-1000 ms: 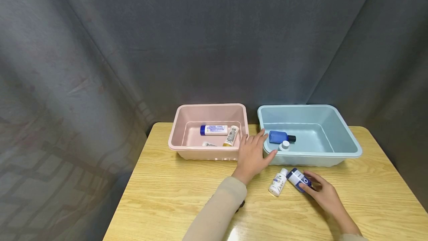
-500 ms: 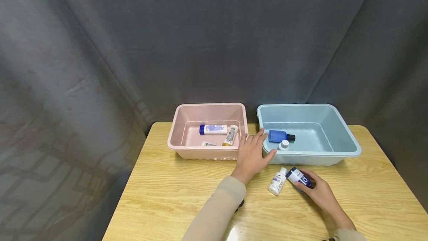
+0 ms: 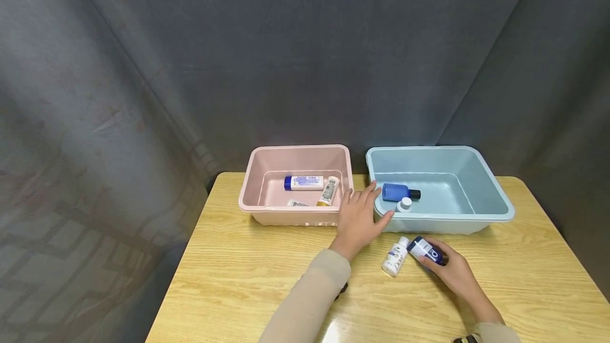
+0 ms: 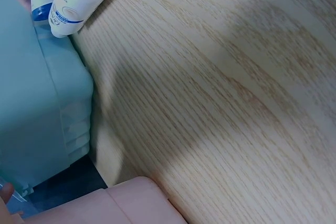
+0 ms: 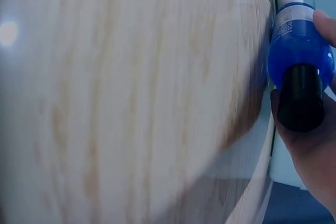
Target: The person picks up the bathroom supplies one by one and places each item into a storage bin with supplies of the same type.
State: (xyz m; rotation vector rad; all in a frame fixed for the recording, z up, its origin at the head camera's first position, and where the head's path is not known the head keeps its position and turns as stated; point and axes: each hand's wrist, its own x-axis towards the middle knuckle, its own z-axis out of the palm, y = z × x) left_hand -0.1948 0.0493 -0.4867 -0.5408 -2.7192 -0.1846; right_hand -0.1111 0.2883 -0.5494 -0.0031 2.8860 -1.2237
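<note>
My right hand (image 3: pixel 452 271) grips a dark blue bottle (image 3: pixel 425 250) with a pale label, thumb on the near side and fingers over the far side. In the right wrist view the bottle's black cap (image 5: pixel 301 98) points back toward my palm. Beside it a white bottle (image 3: pixel 395 257) with a white cap lies on the table, its capped end close to the blue bottle. My left hand (image 3: pixel 357 221) is spread, palm down, over the facing rims of a pink bin (image 3: pixel 290 216) and a light blue bin (image 3: pixel 443 225).
Inside the pink bin are a white tube (image 3: pixel 307 183) with a blue cap, a white tube (image 3: pixel 329 190) with a gold cap, and a partly hidden white item (image 3: pixel 296 203). A blue bottle (image 3: pixel 396 192) and a white-capped bottle (image 3: pixel 404 204) are in the blue bin. A grey curtain (image 3: pixel 305 57) hangs behind.
My right hand has shifted slightly left around the dark blue bottle, which stays almost in place. My left hand and the white bottle keep their places.
</note>
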